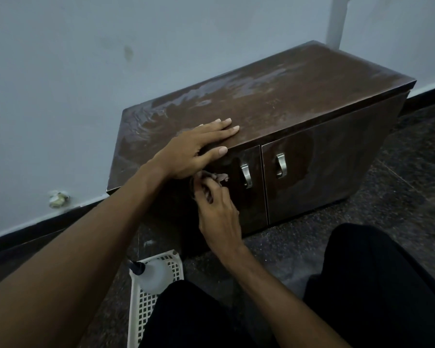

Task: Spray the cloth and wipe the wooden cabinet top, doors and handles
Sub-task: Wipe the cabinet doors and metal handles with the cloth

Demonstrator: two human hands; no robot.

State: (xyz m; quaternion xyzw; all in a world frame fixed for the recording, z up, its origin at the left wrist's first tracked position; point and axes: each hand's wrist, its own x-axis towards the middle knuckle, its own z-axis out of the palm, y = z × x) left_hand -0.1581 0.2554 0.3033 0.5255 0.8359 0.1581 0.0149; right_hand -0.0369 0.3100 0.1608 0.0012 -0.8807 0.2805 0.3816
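Note:
A low dark wooden cabinet (286, 96) stands against the wall, its top streaked with wet smears. It has two doors, each with a metal handle: the left handle (246, 175) and the right handle (281, 165). My left hand (199, 146) lies flat on the front edge of the top, fingers straight, thumb over the edge. Just below it, my right hand (217, 212) grips a small dark cloth (217, 176) against the upper part of the left door (249, 209), left of its handle. Most of the cloth is hidden by my fingers.
A white plastic basket (146, 305) sits on the speckled dark floor by my left knee, holding a clear spray bottle (155, 275) with a black top. My legs in black trousers fill the lower frame. A pale wall with a dark skirting runs behind the cabinet.

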